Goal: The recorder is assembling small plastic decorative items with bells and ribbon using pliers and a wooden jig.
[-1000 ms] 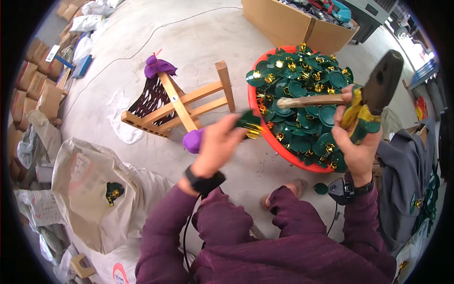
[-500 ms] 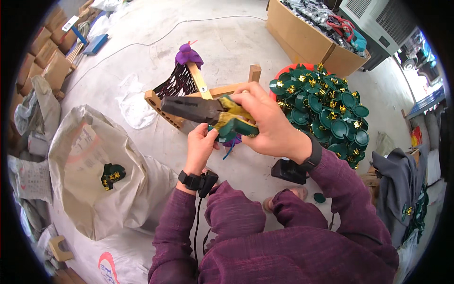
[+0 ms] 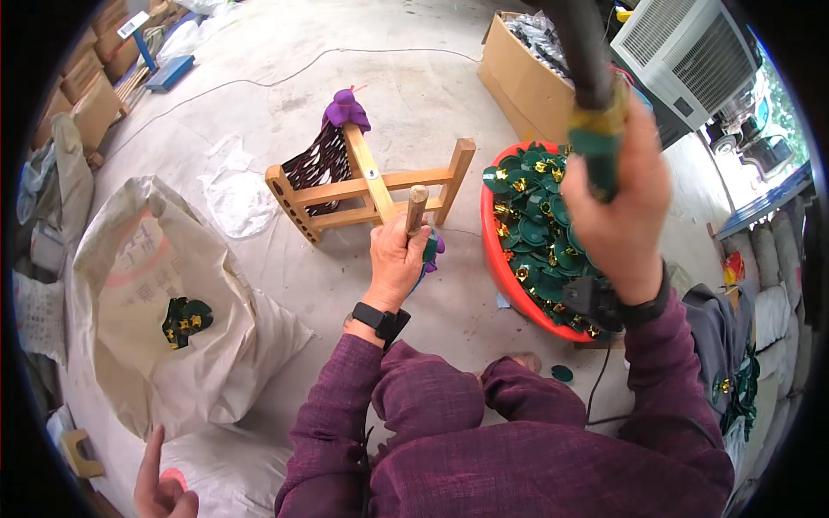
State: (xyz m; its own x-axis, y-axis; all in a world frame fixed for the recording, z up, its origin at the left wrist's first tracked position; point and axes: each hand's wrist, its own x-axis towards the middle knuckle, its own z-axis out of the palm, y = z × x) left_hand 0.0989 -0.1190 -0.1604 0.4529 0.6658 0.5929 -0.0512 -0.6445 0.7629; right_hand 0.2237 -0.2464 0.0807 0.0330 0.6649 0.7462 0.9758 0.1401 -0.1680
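Note:
My left hand (image 3: 395, 268) is closed around a round wooden stick (image 3: 417, 204), whose end points up from the fist in front of a wooden stool frame. Beside its fingers shows a bit of a dark green piece (image 3: 430, 246); most of it is hidden. Raised on the right, my right hand (image 3: 635, 211) grips pliers (image 3: 598, 129) with green and yellow handles, blurred, their dark jaws toward the upper edge. The wooden stool frame (image 3: 373, 183) has dark netting and purple cloth (image 3: 347, 110) tied at its far end.
At right, a red basin (image 3: 494, 268) holds heaped green discs with gold prongs. A large whitish sack (image 3: 112, 345) stands at left with a few green pieces inside. Another person's hand (image 3: 160, 483) points in from the lower left. Behind are a cardboard box (image 3: 518, 82) and a grey cooler (image 3: 682, 52).
My right hand has lifted the pliers away from my left hand, up and to the right. The wooden stick now shows in my left fist. Another person's pointing hand has entered.

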